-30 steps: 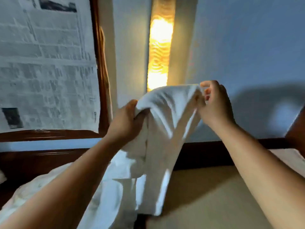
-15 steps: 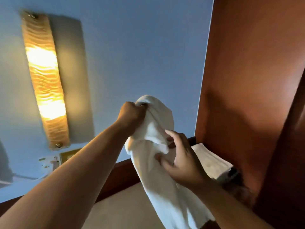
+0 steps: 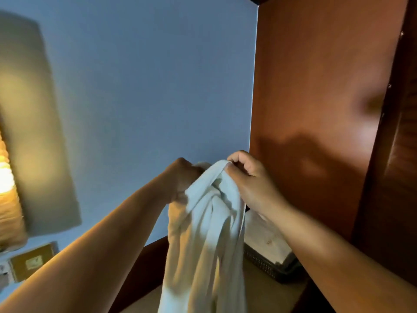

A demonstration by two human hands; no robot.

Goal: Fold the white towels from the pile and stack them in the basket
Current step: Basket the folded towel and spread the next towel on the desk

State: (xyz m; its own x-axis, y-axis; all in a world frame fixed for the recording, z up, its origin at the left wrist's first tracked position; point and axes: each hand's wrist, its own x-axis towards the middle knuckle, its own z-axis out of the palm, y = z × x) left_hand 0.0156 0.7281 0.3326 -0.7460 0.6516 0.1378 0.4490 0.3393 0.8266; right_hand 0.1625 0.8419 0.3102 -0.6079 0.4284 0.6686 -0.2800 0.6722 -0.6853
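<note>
A white towel (image 3: 203,240) hangs bunched in long folds from both hands, held up in front of the blue wall. My left hand (image 3: 182,179) grips its top edge on the left. Close beside it, my right hand (image 3: 250,184) pinches the top edge between thumb and curled fingers. Behind and below my right wrist stands a dark woven basket (image 3: 266,265) with folded white towels (image 3: 264,236) stacked in it. The towel's lower end runs out of the frame.
A red-brown wooden wardrobe (image 3: 316,109) rises at the right, right behind the basket. A lit wall lamp (image 3: 6,181) glows at the far left above a switch plate (image 3: 31,260). A beige surface (image 3: 255,292) lies under the basket, with a dark wooden rail behind.
The view has swung right, away from the lamp toward the wardrobe. My right hand rose from the towel's middle to its top edge, next to my left hand.
</note>
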